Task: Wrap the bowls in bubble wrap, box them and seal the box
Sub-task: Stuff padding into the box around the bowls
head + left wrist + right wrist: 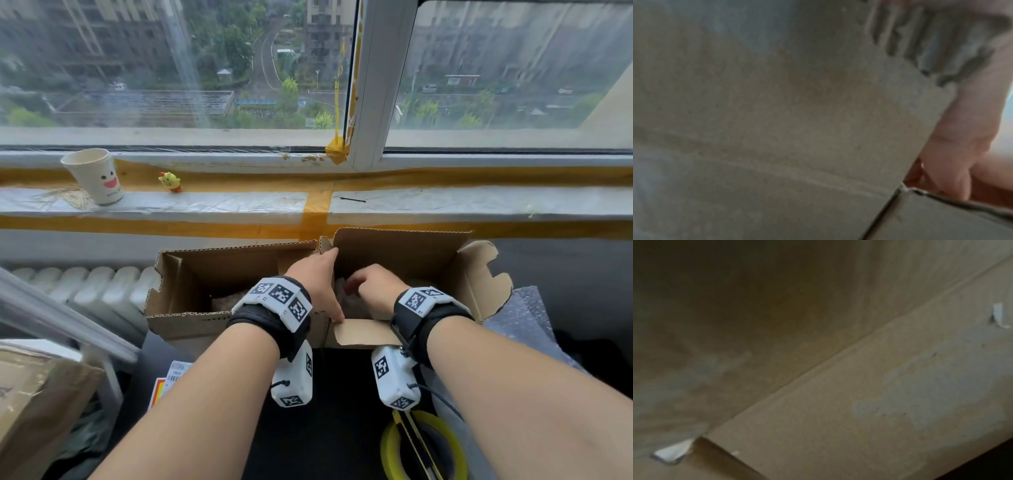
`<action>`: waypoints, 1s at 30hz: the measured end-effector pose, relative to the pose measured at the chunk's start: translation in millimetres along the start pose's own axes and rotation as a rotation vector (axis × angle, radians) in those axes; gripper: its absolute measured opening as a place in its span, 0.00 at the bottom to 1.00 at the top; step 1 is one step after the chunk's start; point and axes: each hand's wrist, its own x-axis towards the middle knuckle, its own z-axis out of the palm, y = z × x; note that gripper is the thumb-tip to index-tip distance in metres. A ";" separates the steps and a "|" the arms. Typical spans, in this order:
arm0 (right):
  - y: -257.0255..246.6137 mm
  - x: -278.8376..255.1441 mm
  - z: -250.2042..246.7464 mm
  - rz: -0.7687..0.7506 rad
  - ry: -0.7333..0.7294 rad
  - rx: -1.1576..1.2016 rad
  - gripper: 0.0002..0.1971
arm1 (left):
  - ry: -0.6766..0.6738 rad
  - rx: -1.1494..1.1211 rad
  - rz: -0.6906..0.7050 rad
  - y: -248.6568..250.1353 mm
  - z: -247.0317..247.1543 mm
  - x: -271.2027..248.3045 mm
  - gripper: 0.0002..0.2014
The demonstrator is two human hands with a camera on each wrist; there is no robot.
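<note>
At lower left of centre in the head view stands the left box [191,294], open, with something pale and crinkled low inside it — too dim to name. Leave it be.

Your left hand [317,277] lies along the left wall of the right box [404,260], fingers straight up the flap edge and thumb down at the near corner; that grip is open, only bracing. Keep it there, pressing lightly, so the wall does not fold inward while the other hand works.

Just right of it, your right hand [373,286] reaches down into the right box with its fingers curled onto a pale, crinkly wrapped bundle [342,291] — presumably a bowl in bubble wrap. The fingertips are hidden, so whether you are gripping it or only pressing it down I cannot tell. The wrist views show only blurred cardboard.

Seat the bundle flat on the box floor and snug to a wall, then draw the hand out straight up so the wrap does not catch.

The bundle's shape is mostly hidden; its axis cannot be read. The right box opens upward, its long side running left to right across the frame, flaps standing.

At lower right lies the tape roll [424,445], ready for sealing.
</note>
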 end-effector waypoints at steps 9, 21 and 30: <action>5.1 4.9 25.6 0.050 -0.305 -0.113 0.20 | -0.022 0.020 -0.027 2.2 0.4 -1.0 0.61; 28.3 -40.2 -44.0 -0.006 0.202 0.013 0.14 | 0.108 -0.018 -0.135 19.0 1.0 -5.8 0.44; 78.1 -98.6 -94.2 0.067 0.407 0.054 0.15 | 0.493 0.029 -0.052 87.6 -9.6 -10.4 0.12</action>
